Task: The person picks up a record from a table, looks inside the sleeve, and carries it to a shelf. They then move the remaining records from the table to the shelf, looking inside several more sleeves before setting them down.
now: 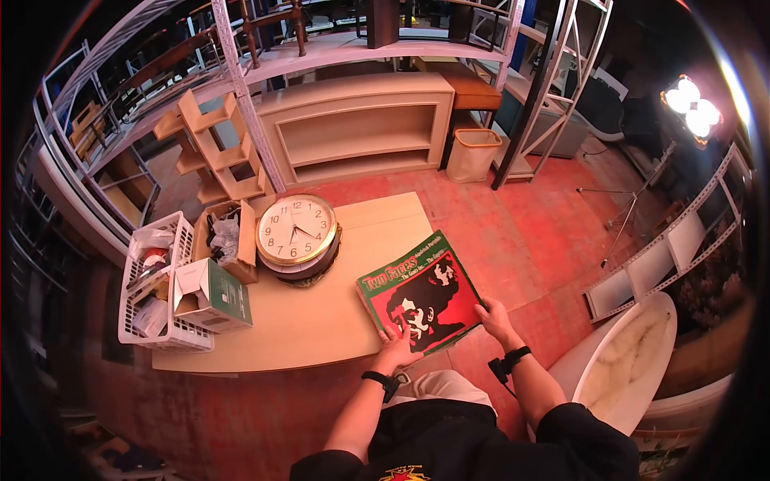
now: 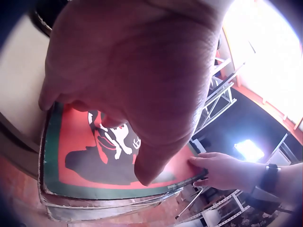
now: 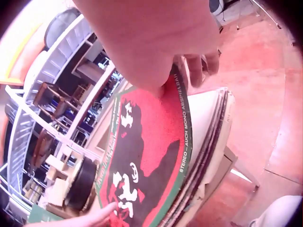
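Both hands hold a stack of LP record sleeves (image 1: 446, 306) at the front right of the table. On top is a green-bordered sleeve with a black, white and red face and the title "Two Faces". My left hand (image 1: 393, 351) grips the near left side, its thumb lying over the cover. At the right edge, my right hand (image 1: 497, 319) pinches the top sleeve. In the right wrist view that top sleeve (image 3: 163, 113) stands lifted at one edge from several worn sleeves (image 3: 210, 137) beneath. A gold-rimmed wall clock (image 1: 295, 229) lies on the table, left of the stack.
On the wooden table (image 1: 313, 337), a white plastic basket (image 1: 188, 341) of odds and ends stands left, beside a green-and-white box (image 1: 228, 301) and a cardboard box (image 1: 245, 248). A round stone-look tabletop (image 1: 630, 361) leans at my right. A lit lamp (image 1: 690, 104) stands behind.
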`<state>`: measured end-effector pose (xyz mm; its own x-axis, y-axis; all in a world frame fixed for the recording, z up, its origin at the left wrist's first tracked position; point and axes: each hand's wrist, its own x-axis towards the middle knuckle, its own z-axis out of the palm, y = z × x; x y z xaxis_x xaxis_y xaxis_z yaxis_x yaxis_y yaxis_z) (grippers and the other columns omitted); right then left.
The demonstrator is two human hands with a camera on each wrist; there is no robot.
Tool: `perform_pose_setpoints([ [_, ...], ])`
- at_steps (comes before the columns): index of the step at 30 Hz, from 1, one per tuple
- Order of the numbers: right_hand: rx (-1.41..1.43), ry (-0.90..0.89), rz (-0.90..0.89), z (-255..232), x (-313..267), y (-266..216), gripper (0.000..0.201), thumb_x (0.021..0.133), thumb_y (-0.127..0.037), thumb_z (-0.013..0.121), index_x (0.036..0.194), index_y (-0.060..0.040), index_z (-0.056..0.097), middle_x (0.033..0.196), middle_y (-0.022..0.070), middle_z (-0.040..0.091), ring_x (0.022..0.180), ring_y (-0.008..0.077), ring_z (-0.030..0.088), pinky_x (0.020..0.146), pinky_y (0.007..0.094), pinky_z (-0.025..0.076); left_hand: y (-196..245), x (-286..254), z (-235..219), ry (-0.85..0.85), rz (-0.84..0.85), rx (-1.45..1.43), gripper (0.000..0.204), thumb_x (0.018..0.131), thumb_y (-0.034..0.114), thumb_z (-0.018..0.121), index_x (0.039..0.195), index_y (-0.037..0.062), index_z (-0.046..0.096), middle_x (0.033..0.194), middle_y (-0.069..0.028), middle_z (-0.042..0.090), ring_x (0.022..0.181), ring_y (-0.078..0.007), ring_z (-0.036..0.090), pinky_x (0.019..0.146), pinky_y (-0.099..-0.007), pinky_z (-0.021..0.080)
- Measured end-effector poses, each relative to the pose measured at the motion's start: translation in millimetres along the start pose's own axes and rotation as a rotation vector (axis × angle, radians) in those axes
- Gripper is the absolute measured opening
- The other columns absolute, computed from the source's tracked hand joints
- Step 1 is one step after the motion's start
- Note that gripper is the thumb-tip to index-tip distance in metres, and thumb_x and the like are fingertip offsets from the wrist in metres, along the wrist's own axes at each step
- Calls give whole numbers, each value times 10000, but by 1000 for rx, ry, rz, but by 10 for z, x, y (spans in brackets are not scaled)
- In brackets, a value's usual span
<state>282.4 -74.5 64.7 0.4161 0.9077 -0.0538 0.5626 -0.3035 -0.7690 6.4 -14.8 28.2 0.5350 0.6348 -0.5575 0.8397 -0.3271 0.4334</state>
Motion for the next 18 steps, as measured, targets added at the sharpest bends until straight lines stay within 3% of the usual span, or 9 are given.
perform_pose_setpoints([
  [1,149,-14,-44,4,-12,-44,235,830,-198,599,933,11,629,770,191,640,715,294,632,661,384,474,-29,24,12,-4,7,-23,1047,740,583,634,1478,33,135,1406,-448,139,1359,-559,33,1137,-516,48],
  [5,150,-51,-87,-126,-90,-383,219,830,-174,597,917,26,625,737,152,629,689,211,606,645,358,468,-194,56,65,79,74,-257,968,786,511,630,1470,20,152,1423,-436,108,1361,-551,20,1135,-498,113],
  [6,207,-137,-78,-160,-110,-442,211,830,-156,595,919,34,619,738,130,622,697,180,585,649,339,463,-245,76,94,71,73,-256,968,786,511,630,1470,20,152,1423,-436,108,1361,-551,20,1135,-498,113],
  [8,265,-231,-51,-221,-194,-626,204,830,-139,592,921,42,613,738,107,615,704,148,563,653,319,458,-338,87,164,249,170,-403,925,802,495,623,1457,2,194,1422,-429,138,1365,-523,110,1129,-455,182],
  [10,349,-350,-91,-278,-318,-955,192,830,-106,584,940,50,601,771,77,601,739,101,521,671,289,449,-368,130,145,284,227,-703,876,849,468,594,1436,-55,207,1400,-348,320,1315,-409,357,1067,-384,324],
  [12,365,-382,-143,-300,-457,-1273,202,836,-86,569,988,44,596,811,99,615,753,116,522,688,295,448,-228,-58,-77,211,228,-971,811,901,414,556,1432,-79,189,1405,-281,372,1309,-329,388,1055,-356,334],
  [16,296,-587,-389,-230,-660,-1729,438,867,-97,572,1284,8,494,1142,212,613,1044,275,597,916,349,447,78,-548,-538,293,389,-1210,747,957,305,499,1451,-77,90,1492,-223,239,1364,-277,282,1107,-336,233],
  [17,235,-730,-370,-258,-690,-1829,552,870,-105,582,1379,-14,390,1302,239,510,1213,315,506,1004,360,393,70,-545,-586,492,477,-1098,756,961,313,492,1451,-81,72,1504,-226,193,1383,-282,230,1120,-350,196],
  [18,241,-733,-524,-182,-724,-1810,592,878,-137,596,1409,-31,356,1365,238,451,1263,315,452,1033,350,362,64,-557,-637,687,557,-977,766,965,321,485,1450,-84,53,1516,-230,147,1402,-288,177,1134,-364,159],
])
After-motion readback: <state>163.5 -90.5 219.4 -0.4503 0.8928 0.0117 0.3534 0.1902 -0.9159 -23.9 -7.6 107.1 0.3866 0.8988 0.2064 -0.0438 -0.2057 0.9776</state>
